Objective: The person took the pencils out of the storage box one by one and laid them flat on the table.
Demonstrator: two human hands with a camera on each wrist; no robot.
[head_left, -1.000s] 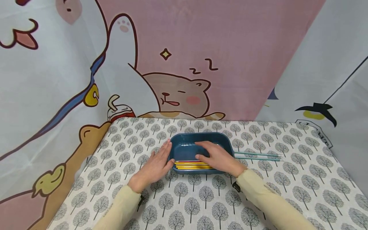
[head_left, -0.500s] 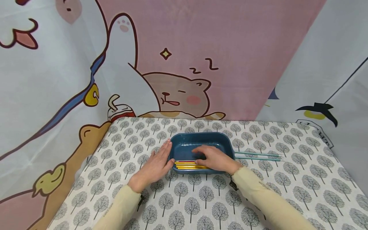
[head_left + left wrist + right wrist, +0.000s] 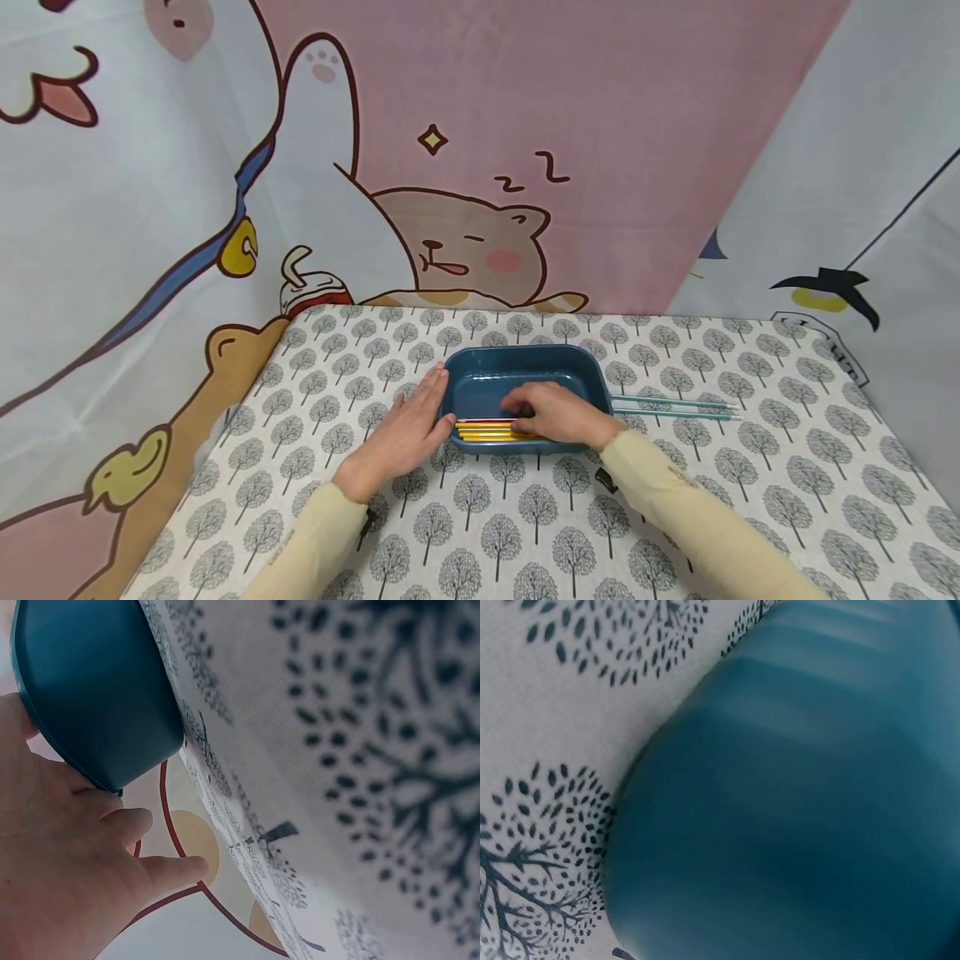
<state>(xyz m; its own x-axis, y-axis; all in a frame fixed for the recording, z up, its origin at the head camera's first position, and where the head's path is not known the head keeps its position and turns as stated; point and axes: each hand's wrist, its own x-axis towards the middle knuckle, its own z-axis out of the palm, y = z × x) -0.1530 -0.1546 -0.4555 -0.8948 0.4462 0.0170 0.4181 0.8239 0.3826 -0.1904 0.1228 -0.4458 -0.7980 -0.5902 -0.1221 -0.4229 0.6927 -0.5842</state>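
A dark blue rectangular tub (image 3: 525, 358) with rounded corners stands on the table. Along its near inside wall lie several slim yellow pencil-like sticks (image 3: 487, 433) and a red one. My left hand (image 3: 401, 429) lies with straight fingers against the tub's left end, thumb at the rim. In the left wrist view, fingers of the left hand (image 3: 82, 840) meet the rim of the tub (image 3: 97, 690). Reaching in over the right end, my right hand (image 3: 566, 412) bends its fingers down at the sticks; I cannot tell whether it pinches any. The right wrist view shows the tub's wall (image 3: 780, 787), not the hand.
Two thin teal rods (image 3: 675, 408) with pale tips stick out to the right from beside the tub. A tree-patterned cloth (image 3: 502, 533) covers the table. Behind it hangs a curtain with cartoon animals (image 3: 480, 242).
My right hand has moved a little left and down toward the sticks, and its fingers have bent closer to the thumb. Left hand and tub have stayed in place.
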